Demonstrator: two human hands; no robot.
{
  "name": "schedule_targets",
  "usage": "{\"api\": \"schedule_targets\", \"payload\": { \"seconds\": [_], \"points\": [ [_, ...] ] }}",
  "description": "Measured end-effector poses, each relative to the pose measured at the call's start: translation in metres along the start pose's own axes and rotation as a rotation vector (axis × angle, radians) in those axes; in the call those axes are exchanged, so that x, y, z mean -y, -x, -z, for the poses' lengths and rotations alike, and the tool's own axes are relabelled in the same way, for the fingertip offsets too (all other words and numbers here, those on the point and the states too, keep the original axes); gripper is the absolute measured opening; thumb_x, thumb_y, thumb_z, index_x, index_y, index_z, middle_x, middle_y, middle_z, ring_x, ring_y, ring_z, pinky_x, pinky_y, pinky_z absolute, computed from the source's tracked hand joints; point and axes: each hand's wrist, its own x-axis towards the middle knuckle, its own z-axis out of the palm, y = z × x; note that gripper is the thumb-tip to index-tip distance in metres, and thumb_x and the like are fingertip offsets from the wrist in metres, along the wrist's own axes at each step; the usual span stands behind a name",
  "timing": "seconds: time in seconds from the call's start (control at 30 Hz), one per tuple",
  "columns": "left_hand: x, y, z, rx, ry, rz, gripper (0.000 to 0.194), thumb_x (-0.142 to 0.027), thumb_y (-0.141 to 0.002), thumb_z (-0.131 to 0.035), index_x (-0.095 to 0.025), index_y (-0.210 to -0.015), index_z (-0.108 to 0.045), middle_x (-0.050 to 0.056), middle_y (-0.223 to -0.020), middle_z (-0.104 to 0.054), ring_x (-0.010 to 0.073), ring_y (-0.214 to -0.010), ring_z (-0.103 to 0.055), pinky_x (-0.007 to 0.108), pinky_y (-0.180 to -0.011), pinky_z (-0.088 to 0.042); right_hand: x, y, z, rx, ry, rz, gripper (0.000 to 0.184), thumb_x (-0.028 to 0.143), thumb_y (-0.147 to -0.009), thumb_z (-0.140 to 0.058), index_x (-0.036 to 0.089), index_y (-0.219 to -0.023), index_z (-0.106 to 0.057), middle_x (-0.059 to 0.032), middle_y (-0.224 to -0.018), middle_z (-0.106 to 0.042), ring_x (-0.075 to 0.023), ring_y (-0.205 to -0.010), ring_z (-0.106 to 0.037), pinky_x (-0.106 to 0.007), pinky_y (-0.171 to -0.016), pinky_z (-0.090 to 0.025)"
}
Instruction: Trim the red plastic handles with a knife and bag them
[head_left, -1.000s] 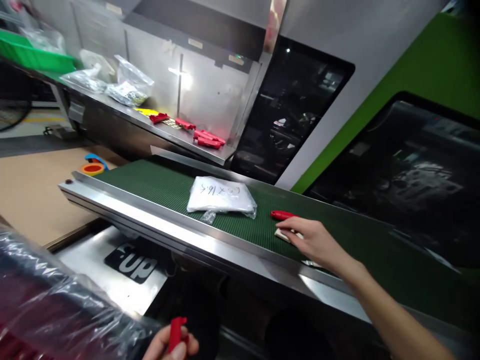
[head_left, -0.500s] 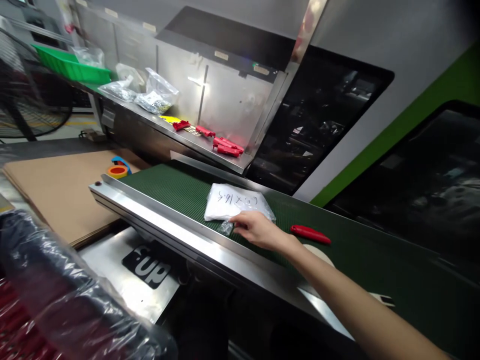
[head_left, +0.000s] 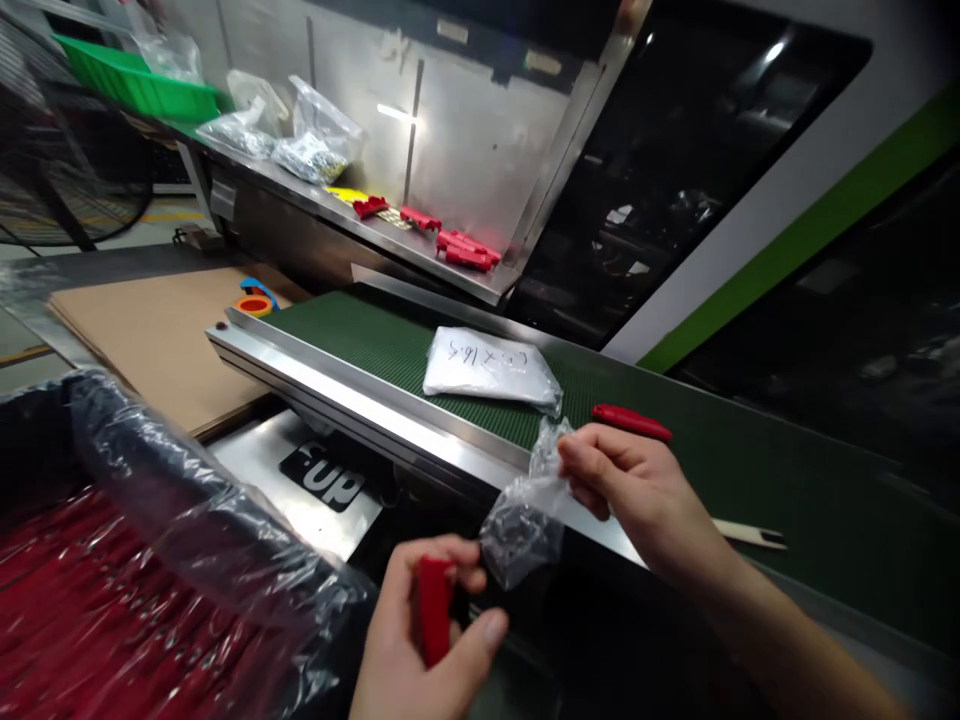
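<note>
One half-curled left hand [head_left: 411,645] grips a partly hidden red part [head_left: 434,605]; the right hand [head_left: 641,492] pinches clear plastic [head_left: 523,530].

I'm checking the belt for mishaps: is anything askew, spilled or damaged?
Nothing looks spilled or plainly damaged; the clear bag in the right hand is merely crumpled. One mild oddity: the white packet on the green belt has its handwriting upside down from this side. Small flaws may not show.

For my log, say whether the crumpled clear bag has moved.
Yes: the right hand has brought the clear bag from the green belt toward the person, across the near rail.
</note>
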Motion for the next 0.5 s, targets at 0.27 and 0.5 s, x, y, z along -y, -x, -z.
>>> {"api": "schedule_targets", "payload": {
  "seconds": [0.27, 0.5],
  "points": [
    [-0.006, 0.011, -0.019, 0.228, 0.017, 0.189, 0.028, -0.03, -0.081, -0.076, -0.02, -0.086, -0.051, -0.002, -0.078, -0.059, 0.0083, -0.062, -0.052, 0.016, -0.055, -0.039, -0.019, 0.059, -0.03, -0.111, -0.268, -0.109, 0.028, 0.04, -0.087, -0.069, 0.017, -0.072, -0.06, 0.0043, -0.064, -0.051, -0.0058, -0.058, -0.043, -0.016, -0.052, -0.036],
    [0.012, 0.015, -0.007, 0.163, -0.075, 0.219, 0.031, -0.035, -0.085, -0.073, -0.021, -0.094, -0.046, -0.002, -0.085, -0.059, 0.0076, -0.056, -0.046, 0.017, -0.045, -0.033, -0.048, 0.086, -0.047, -0.292, -0.451, -0.101, 0.027, 0.041, -0.089, -0.067, 0.027, -0.11, -0.055, 0.0004, -0.095, -0.062, -0.0112, -0.075, -0.059, -0.021, -0.061, -0.047]
  ]
}}
